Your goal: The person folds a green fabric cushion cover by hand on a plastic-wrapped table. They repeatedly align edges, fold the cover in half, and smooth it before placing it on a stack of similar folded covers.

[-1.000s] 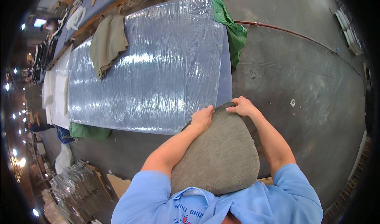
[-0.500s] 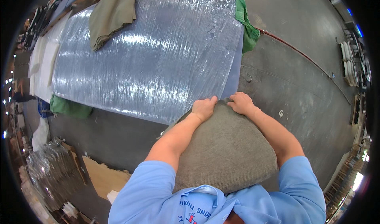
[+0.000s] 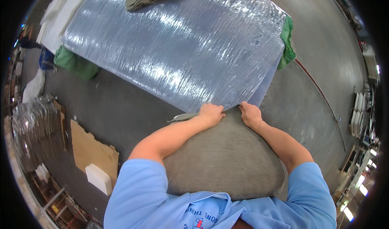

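Grey-brown upholstered cushion [image 3: 225, 164] sits btwn the blue shirt [image 3: 267, 213] & near corner of the film-wrapped desk [image 3: 170, 55]: wide end vs. chest, narrow end at desk edge; can't tell if it bears on it. L hand [image 3: 212, 115] is curled over the far edge of the cover [image 3: 227, 144]; R hand [image 3: 251, 115] pinches nr that edge, a small gap apart. Both hands look to be gripping cloth; can't tell how much is caught. To do it well: brace cushion w/ steady chest pressure, tug evenly L & R in short pulls, else cover will prob. skew; smooth any creases as you go. Loose-looking strip [image 3: 184, 117] L of L hand is best kept out of the grip.
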Demonstrator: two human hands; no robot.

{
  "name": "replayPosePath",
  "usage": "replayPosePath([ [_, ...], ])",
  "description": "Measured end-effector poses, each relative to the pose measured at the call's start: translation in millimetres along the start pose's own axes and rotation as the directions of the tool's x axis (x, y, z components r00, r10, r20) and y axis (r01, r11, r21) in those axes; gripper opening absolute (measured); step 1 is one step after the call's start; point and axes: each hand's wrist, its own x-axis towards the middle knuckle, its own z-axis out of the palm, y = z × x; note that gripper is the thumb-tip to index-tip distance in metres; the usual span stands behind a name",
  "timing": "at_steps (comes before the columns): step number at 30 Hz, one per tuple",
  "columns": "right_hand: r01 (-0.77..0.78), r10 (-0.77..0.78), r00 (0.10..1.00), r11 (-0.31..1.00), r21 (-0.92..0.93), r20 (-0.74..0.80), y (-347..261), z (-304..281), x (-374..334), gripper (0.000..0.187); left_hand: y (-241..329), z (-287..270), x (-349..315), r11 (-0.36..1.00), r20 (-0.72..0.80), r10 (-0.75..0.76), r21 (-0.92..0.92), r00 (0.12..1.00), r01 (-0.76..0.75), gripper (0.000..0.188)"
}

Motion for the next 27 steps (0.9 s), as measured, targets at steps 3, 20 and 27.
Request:
replayPosePath([
  [3, 0.014, -0.015, 0.999, 1.000, -0.026, -0.031, -8, -6, 7, 0.025, -9, 17, 7, 0.999, -0.128, -0.041, -0.033, 0.991, 0.037, 0.016],
  [20, 0.238, -0.242, 0.969, 0.969, -0.062, -0.059, 18, 7, 41, 0.025, -31, -45, -13, 0.983, -0.015, -0.090, -0.165, 0.996, 0.086, 0.034],
  [27, 0.275, -0.277, 0.961, 0.959, -0.070, -0.018, 20, 6, 39, 0.026, -40, -96, -228, 0.445, 0.319, -0.406, -0.750, 0.856, 0.490, 0.052],
])
